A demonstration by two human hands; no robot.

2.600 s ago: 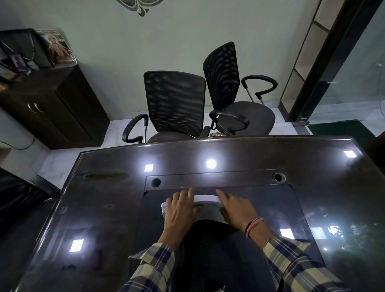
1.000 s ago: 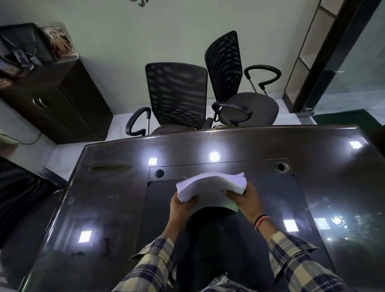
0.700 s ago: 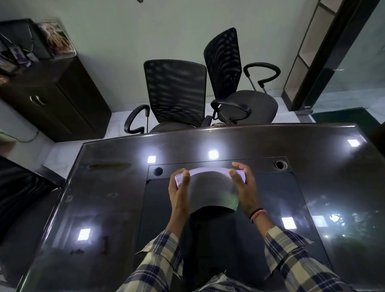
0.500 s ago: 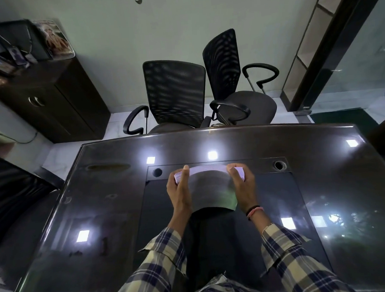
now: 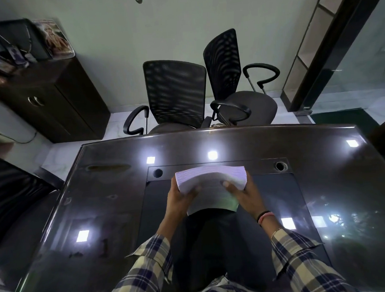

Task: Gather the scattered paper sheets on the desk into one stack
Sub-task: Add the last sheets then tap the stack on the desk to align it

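A thick stack of white paper sheets (image 5: pixel 211 178) is held above the middle of the dark glossy desk (image 5: pixel 101 206), bowed upward, with its far edge facing the camera's front. My left hand (image 5: pixel 178 198) grips the stack's left side, thumb on top. My right hand (image 5: pixel 243 193) grips the right side, thumb on the top sheet. The fingers under the stack are hidden. No loose sheets show elsewhere on the desk.
Two black mesh office chairs (image 5: pixel 175 93) stand beyond the desk's far edge. A dark cabinet (image 5: pixel 51 102) with framed pictures is at the far left. Two round cable holes (image 5: pixel 157 173) sit just beyond the stack. A glass partition (image 5: pixel 361 59) is at the right.
The stack was upright on its edge with my hands at its sides; now it is tilted back and lifted, showing its thick far edge, with my hands lower on its sides.
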